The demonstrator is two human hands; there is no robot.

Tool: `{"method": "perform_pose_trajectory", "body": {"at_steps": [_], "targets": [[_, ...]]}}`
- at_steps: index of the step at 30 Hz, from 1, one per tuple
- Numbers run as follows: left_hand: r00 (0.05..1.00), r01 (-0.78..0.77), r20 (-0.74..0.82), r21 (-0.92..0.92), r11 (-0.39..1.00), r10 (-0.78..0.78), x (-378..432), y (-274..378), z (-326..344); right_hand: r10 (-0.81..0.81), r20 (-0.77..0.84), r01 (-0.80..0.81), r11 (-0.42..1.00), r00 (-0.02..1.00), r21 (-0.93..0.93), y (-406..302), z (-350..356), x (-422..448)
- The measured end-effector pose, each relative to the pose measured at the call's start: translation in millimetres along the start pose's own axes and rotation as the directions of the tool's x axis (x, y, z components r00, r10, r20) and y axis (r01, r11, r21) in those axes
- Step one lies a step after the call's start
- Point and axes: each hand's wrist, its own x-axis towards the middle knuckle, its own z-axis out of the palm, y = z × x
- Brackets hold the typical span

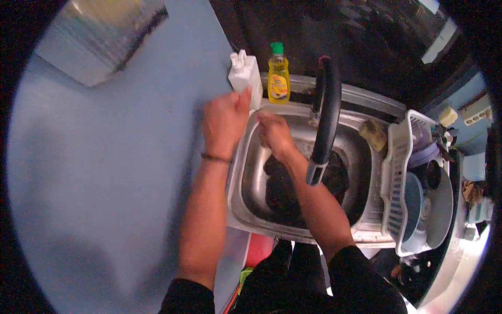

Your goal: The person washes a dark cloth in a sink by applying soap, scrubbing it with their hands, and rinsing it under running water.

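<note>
My left hand (225, 123), blurred and with its fingers curled, is over the counter at the sink's left rim. Its thumb overlaps the white pump bottle (251, 78) in the picture; whether they touch is unclear. Over the upper left corner of the stainless steel sink (251, 196) is my right hand (276, 135), also curled and blurred. I cannot make out anything in either hand. A dark shape (282, 192), perhaps something lying in the basin or a shadow, shows on the sink's bottom. Behind the sink stands a bottle of yellow dish soap (279, 80) with a green cap.
A black faucet (329, 117) arches over the basin and my right forearm. A sponge (374, 133) rests at the sink's right rim. Beyond it, a white dish rack (396, 196) holds bowls and plates. A box-shaped object (102, 43) stands on the blue-grey counter (98, 165).
</note>
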Motion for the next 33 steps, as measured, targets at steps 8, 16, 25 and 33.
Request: {"method": "perform_pose_trajectory", "body": {"at_steps": [8, 16, 25, 33], "targets": [[0.92, -0.326, 0.254, 0.075, 0.942, 0.298, 190, -30, 24, 0.013, 0.078, -0.059, 0.786, 0.997, 0.616, -80, 94, 90], [0.904, -0.401, 0.277, 0.287, 0.87, 0.325, 191, -18, 53, 0.108, 0.085, -0.135, 0.649, 0.99, 0.749, -77, 78, 105], [0.883, -0.46, 0.216, 0.221, 0.86, 0.417, 186, -7, 46, 0.11, 0.058, -0.112, 0.586, 0.992, 0.802, -80, 85, 99], [0.712, -0.702, 0.324, 0.292, 0.65, 0.623, 192, -3, 42, 0.096, 0.113, -0.147, 0.539, 0.989, 0.829, -74, 82, 103]]}}
